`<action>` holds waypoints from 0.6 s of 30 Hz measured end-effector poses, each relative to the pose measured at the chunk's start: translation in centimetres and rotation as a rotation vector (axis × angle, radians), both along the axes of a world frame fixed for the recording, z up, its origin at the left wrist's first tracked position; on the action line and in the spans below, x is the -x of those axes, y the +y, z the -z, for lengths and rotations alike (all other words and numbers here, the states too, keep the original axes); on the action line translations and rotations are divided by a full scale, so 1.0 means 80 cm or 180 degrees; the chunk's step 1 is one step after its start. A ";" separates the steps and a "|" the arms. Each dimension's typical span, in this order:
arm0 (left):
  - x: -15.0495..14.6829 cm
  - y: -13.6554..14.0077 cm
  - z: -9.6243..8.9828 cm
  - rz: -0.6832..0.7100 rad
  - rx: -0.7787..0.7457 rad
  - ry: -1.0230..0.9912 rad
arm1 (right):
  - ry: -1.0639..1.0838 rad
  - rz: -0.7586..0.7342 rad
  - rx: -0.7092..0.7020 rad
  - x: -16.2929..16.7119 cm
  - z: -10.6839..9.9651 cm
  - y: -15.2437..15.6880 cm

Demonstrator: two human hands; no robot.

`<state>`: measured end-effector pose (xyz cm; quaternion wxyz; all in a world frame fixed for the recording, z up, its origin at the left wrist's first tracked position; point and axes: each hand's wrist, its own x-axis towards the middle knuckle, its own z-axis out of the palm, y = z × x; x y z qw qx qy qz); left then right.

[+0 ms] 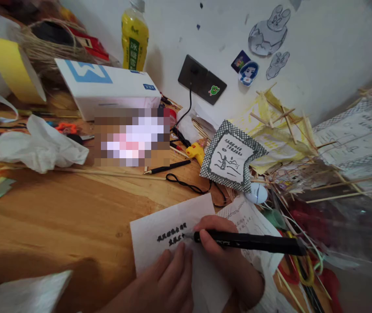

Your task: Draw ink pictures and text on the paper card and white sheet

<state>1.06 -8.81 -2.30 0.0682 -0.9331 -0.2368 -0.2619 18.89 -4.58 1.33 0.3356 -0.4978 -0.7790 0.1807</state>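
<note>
White paper (166, 228) lies under the left hand (164, 280).

The worktop (58, 208) has a wood grain. A white sheet (186, 212) with black writing lies on it. Farther back lie a black pen (169, 167), a looped cord (189, 187) and a crumpled tissue (42, 148).

"冰" on the yellow bottle (135, 37)

- A bare left hand (172, 278) is shown with slender, tapering fingers; behind its knuckles, a smooth, broad back is seen.
- A bare right hand (231, 263) is shown with rounded fingers; behind its wrist, details are obscured by shadow.
</note>
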 end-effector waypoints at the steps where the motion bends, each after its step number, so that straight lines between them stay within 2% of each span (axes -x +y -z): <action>1: 0.000 0.000 0.000 0.0000 -0.0005 -0.0013 | 0.0001 0.0016 0.0015 0.000 0.000 0.000; 8: -0.003 0.002 0.003 0.0003 -0.0175 -0.0144 | 0.0077 0.0068 0.0046 -0.001 0.002 -0.001; 18: -0.004 0.003 -0.002 -0.0038 -0.0029 -0.0020 | 0.0183 0.0083 0.0083 0.000 0.003 0.000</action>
